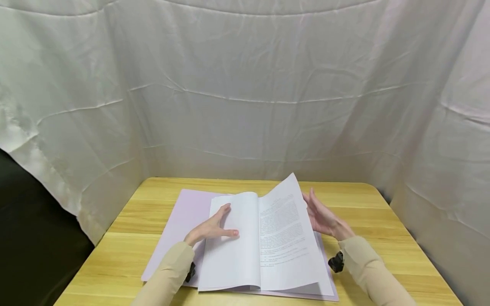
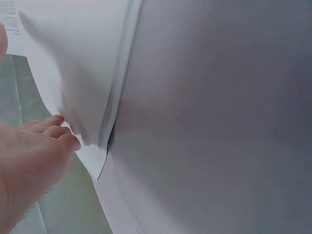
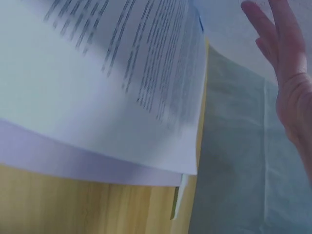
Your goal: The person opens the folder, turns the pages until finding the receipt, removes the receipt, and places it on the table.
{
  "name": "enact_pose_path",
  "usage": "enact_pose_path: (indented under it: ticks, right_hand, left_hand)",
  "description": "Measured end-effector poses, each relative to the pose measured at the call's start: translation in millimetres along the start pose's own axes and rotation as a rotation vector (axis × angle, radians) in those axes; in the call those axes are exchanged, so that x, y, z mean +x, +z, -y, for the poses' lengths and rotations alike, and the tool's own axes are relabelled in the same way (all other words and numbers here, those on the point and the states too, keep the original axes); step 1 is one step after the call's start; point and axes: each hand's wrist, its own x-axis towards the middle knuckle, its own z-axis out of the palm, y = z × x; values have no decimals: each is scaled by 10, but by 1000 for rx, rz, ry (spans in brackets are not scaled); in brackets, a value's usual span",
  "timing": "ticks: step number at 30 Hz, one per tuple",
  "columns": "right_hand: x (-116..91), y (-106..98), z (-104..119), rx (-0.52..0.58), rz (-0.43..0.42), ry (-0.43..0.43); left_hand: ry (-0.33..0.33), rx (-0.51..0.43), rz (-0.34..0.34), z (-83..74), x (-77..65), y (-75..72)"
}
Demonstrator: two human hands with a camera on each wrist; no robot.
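Left hand (image 1: 212, 226), fingers loosely spread, lies over the blank left page (image 1: 229, 263) of my paper document (image 1: 250, 242); my right hand (image 1: 323, 217), fingers extended, is at the raised, printed right page's (image 1: 283, 238) edge. Beneath are a lilac folder (image 1: 183, 212) and wooden desk (image 1: 383, 229); pale drapes (image 1: 245, 63) surround them.

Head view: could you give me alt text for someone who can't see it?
A person's left hand is spread over a blank page, while the right hand is at the edge of a raised printed page. Beneath are a lilac folder and a wood-grain table; pale cloth hangs behind.
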Motion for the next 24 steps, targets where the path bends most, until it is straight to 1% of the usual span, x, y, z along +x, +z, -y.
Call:
enact_pose_path:
  ticks: [7,13,18,21,24]
  right_hand:
    - [6,103,28,-9,70,-28]
    - [29,175,54,-24,81,-28]
    - [61,231,56,-57,69,-17]
    - [91,269,47,-84,54,-10]
    - [124,304,41,-76,50,5]
  left_hand:
    - [8,-36,-28,-61,-12,-17]
    - [19,-50,-38,-125,-17,-25]
    - [34,-100,-19,-205,-13,-15]
    - [47,-149,2,-265,-8,-10]
    - [65,-201,25,-319,-9,-5]
